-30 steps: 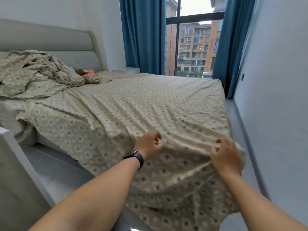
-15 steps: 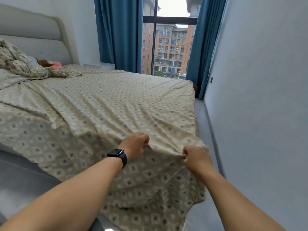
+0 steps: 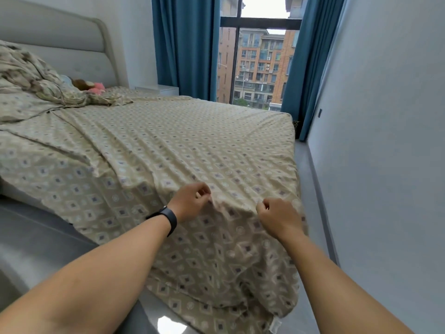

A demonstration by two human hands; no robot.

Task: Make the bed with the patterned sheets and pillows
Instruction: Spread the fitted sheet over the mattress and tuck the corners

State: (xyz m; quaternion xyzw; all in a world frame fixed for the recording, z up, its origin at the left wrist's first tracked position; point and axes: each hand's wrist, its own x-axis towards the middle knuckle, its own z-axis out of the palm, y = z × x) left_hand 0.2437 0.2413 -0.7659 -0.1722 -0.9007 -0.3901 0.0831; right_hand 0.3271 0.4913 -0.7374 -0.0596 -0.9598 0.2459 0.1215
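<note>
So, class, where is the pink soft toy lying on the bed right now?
In the head view the pink soft toy lies far left at the head of the bed, against the padded headboard, just right of the crumpled patterned bedding.

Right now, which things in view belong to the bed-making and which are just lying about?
Job:
patterned sheet
crumpled patterned bedding
left hand and right hand, pinching the sheet

Lying about:
pink and brown soft toy
blue curtains
white nightstand

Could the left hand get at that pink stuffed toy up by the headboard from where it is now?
Probably not. The pink toy lies by the headboard, across the whole patterned sheet from the left hand, which is at the foot corner. Nothing blocks it; it just looks too far.
</note>
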